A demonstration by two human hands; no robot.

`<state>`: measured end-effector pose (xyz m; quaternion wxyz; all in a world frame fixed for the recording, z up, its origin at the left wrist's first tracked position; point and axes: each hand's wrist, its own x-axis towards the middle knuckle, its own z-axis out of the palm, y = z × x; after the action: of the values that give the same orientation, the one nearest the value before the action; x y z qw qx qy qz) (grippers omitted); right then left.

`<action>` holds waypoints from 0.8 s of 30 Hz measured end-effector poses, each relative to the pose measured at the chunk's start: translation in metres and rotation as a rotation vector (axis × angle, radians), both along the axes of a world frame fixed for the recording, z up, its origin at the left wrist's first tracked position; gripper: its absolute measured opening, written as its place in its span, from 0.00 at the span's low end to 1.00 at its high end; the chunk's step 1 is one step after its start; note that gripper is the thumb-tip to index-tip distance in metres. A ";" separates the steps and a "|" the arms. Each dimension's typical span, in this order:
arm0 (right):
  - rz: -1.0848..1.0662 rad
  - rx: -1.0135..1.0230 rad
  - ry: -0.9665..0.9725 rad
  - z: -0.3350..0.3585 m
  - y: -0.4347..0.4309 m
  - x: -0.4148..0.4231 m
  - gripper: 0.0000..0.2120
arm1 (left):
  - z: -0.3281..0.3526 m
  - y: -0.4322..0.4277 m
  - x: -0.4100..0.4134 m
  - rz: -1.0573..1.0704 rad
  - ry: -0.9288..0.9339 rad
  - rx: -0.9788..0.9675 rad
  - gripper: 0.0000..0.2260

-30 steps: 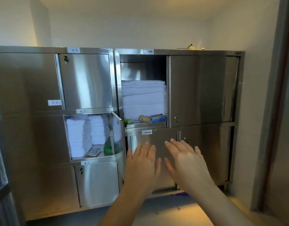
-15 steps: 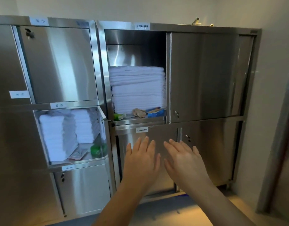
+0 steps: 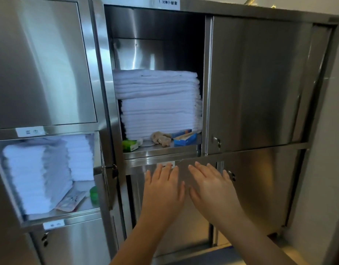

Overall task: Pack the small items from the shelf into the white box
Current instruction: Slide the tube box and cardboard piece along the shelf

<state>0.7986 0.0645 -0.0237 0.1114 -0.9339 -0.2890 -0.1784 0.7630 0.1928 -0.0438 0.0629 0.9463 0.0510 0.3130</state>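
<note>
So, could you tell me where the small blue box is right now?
The small blue box lies at the right front of the open upper shelf, below the stacked white towels and right of the crumpled beige item.

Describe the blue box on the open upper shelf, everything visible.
The blue box is a small, flat carton, apparently cardboard, with a pale panel on top. It lies flat near the shelf's front right, against the foot of the folded white linen stack, beside a crumpled beige item. Neither hand touches it. Its print is unreadable.
</note>
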 end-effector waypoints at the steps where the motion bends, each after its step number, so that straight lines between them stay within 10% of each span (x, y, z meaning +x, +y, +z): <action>1: 0.000 -0.001 0.007 -0.001 0.002 0.014 0.26 | 0.000 0.002 0.011 -0.007 -0.013 -0.004 0.20; 24: 0.179 0.018 -0.018 -0.024 0.037 0.312 0.26 | -0.015 0.030 0.279 0.263 0.083 -0.031 0.22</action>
<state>1.1107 0.1012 -0.0480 0.1327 -0.9017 -0.3706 -0.1788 1.0423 0.2227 -0.0591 0.0336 0.9424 0.1821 0.2784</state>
